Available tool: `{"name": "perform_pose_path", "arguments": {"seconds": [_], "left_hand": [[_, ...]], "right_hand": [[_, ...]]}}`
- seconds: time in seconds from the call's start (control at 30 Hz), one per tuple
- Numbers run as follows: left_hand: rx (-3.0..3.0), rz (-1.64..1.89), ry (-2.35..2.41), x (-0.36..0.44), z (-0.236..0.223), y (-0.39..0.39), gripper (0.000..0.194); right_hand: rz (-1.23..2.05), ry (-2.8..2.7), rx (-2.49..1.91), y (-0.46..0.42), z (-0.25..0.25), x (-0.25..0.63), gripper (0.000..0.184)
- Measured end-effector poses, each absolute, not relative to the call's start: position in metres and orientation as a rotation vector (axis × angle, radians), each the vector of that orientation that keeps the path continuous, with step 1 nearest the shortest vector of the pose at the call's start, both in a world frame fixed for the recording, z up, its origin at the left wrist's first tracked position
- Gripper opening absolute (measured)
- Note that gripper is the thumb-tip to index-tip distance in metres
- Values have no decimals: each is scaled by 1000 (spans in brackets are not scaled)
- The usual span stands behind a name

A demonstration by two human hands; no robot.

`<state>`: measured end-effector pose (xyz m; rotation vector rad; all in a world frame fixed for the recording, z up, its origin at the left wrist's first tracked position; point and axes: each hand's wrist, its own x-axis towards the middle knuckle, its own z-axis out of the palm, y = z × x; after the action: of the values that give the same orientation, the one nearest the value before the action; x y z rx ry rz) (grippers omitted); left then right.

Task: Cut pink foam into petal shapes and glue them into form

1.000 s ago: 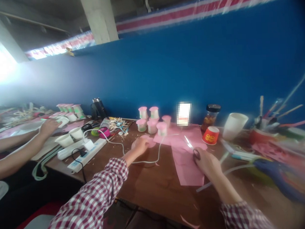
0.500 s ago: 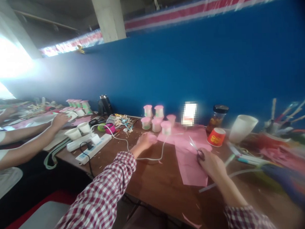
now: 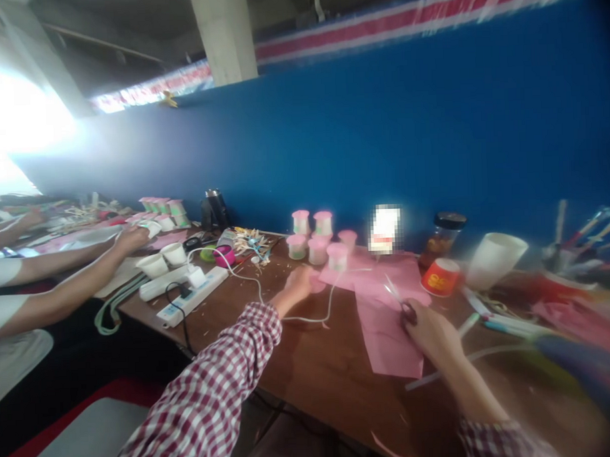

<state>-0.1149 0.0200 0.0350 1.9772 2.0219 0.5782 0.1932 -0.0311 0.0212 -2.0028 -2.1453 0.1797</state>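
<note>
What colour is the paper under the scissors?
The paper is pink; see the head view.

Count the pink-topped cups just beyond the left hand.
6 visible: two upper pink-topped cups, two lower cups appearing just below those, and two right-hand cups. Others may be hidden behind.

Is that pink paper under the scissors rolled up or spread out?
Spread out. The pink paper lies broad across the brown table, its straight near edge showing, and the right hand holds scissors over it.
</note>
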Motion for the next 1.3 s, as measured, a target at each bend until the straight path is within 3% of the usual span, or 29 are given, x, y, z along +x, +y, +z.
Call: {"name": "perform_pose_path", "arguments": {"seconds": [0.27, 0.37, 0.5, 0.63, 0.8, 1.3], "left_hand": [[2021, 826, 2045, -107, 37, 7, 21], [2128, 935, 1944, -81, 40, -8, 28], [2301, 1009, 1668, -33, 32, -29, 25], [2385, 713, 1588, 3, 17, -37, 26], [2384, 606, 1643, 20, 12, -30, 24], [2277, 791, 1664, 10, -3, -18, 27]], "right_hand": [[168, -2179, -1979, -28, 17, 196, 34], [120, -2170, -1943, -25, 13, 198, 34], [81, -2148, -1974, -19, 5, 201, 38], [76, -2128, -1971, -16, 2, 204, 39], [72, -2101, -1938, -15, 2, 205, 36], [67, -2046, -1800, -5, -21, 211, 41]]}}
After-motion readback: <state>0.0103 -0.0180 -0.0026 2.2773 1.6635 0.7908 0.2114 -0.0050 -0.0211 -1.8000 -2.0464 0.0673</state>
